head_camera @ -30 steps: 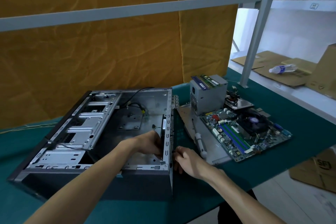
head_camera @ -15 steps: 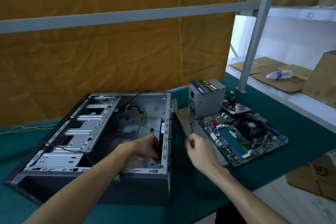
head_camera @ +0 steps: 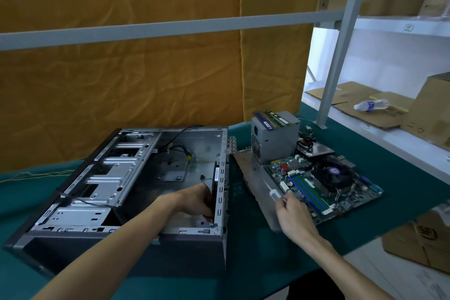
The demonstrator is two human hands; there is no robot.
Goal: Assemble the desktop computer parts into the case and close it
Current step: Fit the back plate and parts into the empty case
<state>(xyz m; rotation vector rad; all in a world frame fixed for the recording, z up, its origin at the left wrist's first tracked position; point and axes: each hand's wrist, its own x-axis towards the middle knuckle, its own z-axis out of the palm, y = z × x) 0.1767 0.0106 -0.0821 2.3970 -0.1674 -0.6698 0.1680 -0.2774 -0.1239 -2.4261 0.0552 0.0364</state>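
The open computer case (head_camera: 126, 187) lies on its side on the green counter (head_camera: 255, 258), its inside facing up, with drive bays at the left and loose black and yellow cables running across the bare metal floor. The left hand (head_camera: 197, 200) reaches down inside it, against the rear wall, fingers curled round a black fan (head_camera: 215, 178) that stands upright just inside that wall.

To the right of the case, a grey side panel (head_camera: 253, 178) lies flat on the counter. On it rests a screwdriver (head_camera: 276, 194) with a pale, clear handle, and the right hand (head_camera: 292, 214) closes its fingertips on the near end of that handle.

Overlapping the panel's right edge is the motherboard (head_camera: 323, 187), green, with blue and green memory slots and a round black cooler fan. Behind it stands the grey power supply (head_camera: 275, 139) on end, with memory sticks (head_camera: 277, 118) laid across its top.

Beyond the counter, a plastic bottle (head_camera: 371, 105) lies on flattened cardboard on a white shelf.
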